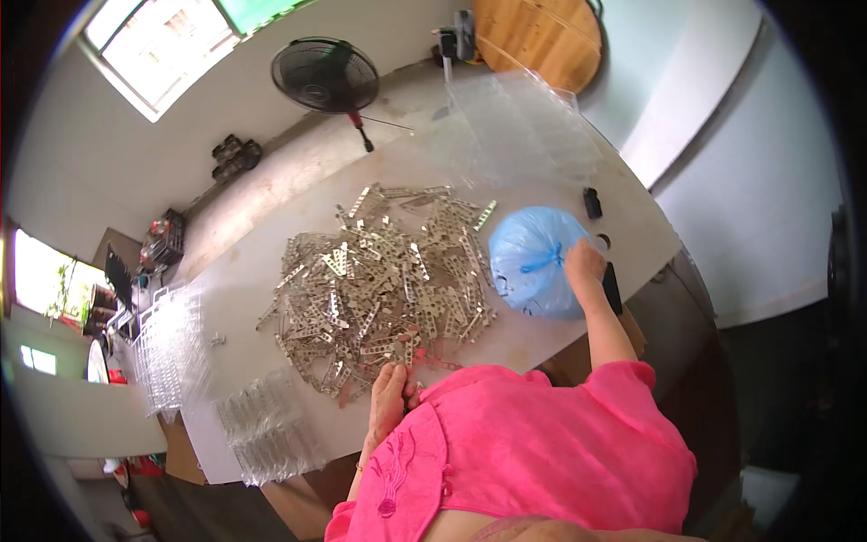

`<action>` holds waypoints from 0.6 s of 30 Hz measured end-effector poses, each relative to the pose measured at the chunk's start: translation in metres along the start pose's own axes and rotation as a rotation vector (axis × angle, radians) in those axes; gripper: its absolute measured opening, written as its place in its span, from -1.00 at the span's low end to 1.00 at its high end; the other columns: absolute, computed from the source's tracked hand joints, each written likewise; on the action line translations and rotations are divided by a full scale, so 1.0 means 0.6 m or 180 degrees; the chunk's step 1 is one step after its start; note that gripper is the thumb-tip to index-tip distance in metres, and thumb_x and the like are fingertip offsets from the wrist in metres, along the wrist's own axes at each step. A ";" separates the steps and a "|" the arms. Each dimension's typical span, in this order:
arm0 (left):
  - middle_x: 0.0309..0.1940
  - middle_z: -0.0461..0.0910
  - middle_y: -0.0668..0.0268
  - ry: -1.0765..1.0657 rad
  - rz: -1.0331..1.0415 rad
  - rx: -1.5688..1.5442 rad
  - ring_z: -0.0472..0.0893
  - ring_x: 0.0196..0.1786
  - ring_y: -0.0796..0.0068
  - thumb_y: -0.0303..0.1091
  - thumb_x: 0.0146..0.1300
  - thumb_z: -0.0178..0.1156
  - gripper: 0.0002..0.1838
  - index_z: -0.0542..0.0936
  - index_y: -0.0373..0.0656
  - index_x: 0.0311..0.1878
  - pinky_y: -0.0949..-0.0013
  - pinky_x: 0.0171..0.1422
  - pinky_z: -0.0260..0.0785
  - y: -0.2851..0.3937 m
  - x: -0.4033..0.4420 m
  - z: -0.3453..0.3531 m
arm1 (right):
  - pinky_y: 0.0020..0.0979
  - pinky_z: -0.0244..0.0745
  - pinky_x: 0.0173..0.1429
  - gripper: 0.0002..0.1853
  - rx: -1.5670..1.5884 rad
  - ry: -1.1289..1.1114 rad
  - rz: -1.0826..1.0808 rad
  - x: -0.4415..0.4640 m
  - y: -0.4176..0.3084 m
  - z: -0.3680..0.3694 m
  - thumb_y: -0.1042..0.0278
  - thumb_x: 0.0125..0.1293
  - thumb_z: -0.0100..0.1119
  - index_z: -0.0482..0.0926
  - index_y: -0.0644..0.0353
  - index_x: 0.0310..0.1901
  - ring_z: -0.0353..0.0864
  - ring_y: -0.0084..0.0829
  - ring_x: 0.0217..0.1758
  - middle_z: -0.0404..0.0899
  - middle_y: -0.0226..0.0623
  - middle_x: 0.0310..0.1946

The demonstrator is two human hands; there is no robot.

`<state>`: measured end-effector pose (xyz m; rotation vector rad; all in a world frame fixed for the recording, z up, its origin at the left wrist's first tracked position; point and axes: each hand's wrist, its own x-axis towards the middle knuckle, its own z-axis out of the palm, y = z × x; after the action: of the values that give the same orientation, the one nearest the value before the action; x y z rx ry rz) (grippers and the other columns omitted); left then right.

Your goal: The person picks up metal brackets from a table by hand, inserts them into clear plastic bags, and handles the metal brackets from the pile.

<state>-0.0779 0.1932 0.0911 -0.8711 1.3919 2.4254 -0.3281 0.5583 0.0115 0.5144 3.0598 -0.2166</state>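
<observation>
My right hand [585, 263] is closed at the gathered, knotted top of a blue plastic bag [533, 294], which stands full and rounded on the table. Dark shapes show faintly through its side. My left hand [388, 396] rests at the table's near edge, its fingers extended and a small gap beside the thumb. Just beyond it lies a large heap of perforated metal strips [379, 280]. Some strips near my left hand look reddish.
Clear plastic trays lie at the far right [519, 126], left [172, 343] and near left [266, 425] of the grey table [244, 325]. A small black object [591, 202] sits beyond the bag. A fan [325, 77] stands past the far edge.
</observation>
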 end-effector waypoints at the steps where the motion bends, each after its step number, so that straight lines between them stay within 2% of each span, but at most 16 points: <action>1: -0.56 0.30 0.43 0.0030 0.0065 -0.0033 0.29 -0.58 0.58 -0.23 0.54 -0.04 -0.82 0.40 -0.13 -0.15 0.49 -0.50 0.16 -0.002 0.000 -0.004 | -0.07 0.60 -0.04 -0.73 -0.0150 -0.0142 -0.0175 -0.003 0.003 -0.007 0.28 0.35 0.10 0.53 0.24 -0.02 0.71 -0.03 -0.07 0.69 -0.01 -0.17; 5: -0.54 0.31 0.43 -0.0071 0.0117 0.0016 0.31 -0.56 0.58 -0.20 0.54 -0.07 -0.78 0.39 -0.15 -0.16 0.47 -0.46 0.18 -0.003 -0.002 -0.019 | -0.07 0.59 -0.02 -0.67 -0.0215 -0.0199 -0.0161 0.012 -0.007 0.007 0.23 0.34 0.12 0.50 0.16 0.07 0.71 -0.04 -0.06 0.70 -0.05 -0.17; 9: -0.52 0.34 0.43 -0.0023 0.0129 0.0248 0.32 -0.55 0.59 -0.19 0.54 -0.06 -0.77 0.39 -0.14 -0.16 0.50 -0.46 0.20 0.003 -0.002 -0.030 | -0.04 0.57 0.00 -0.46 -0.0096 -0.0320 -0.0480 0.016 -0.022 0.027 0.18 0.21 0.29 0.41 -0.06 0.23 0.68 -0.01 0.00 0.69 -0.05 -0.12; 13: -0.53 0.32 0.45 -0.0111 0.0138 0.0126 0.31 -0.55 0.63 -0.18 0.55 -0.07 -0.77 0.39 -0.14 -0.15 0.52 -0.45 0.20 0.019 -0.008 -0.041 | -0.08 0.58 0.04 -0.55 -0.0426 -0.0370 -0.0274 0.031 -0.030 0.039 0.24 0.11 0.40 0.57 0.06 0.07 0.67 0.00 0.03 0.68 -0.04 -0.09; 15: -0.51 0.31 0.45 -0.0196 0.0092 0.0243 0.30 -0.54 0.63 -0.19 0.56 -0.09 -0.77 0.40 -0.14 -0.15 0.53 -0.46 0.17 0.026 -0.014 -0.049 | -0.07 0.57 0.07 -0.78 -0.0366 -0.0234 -0.0261 0.021 -0.032 0.031 0.35 0.24 0.20 0.63 0.14 -0.09 0.66 0.02 0.02 0.67 -0.03 -0.09; 18: -0.51 0.30 0.46 -0.0275 0.0121 0.0323 0.29 -0.53 0.64 -0.19 0.56 -0.10 -0.77 0.41 -0.14 -0.15 0.53 -0.46 0.18 0.032 -0.017 -0.065 | -0.10 0.60 0.06 -0.78 -0.0454 -0.0292 -0.0261 0.020 -0.029 0.029 0.34 0.28 0.19 0.61 0.12 -0.05 0.66 0.00 0.02 0.65 -0.03 -0.05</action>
<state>-0.0632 0.1514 0.0961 -0.7138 1.4978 2.3660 -0.3452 0.5435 -0.0039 0.3614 2.9805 -0.0225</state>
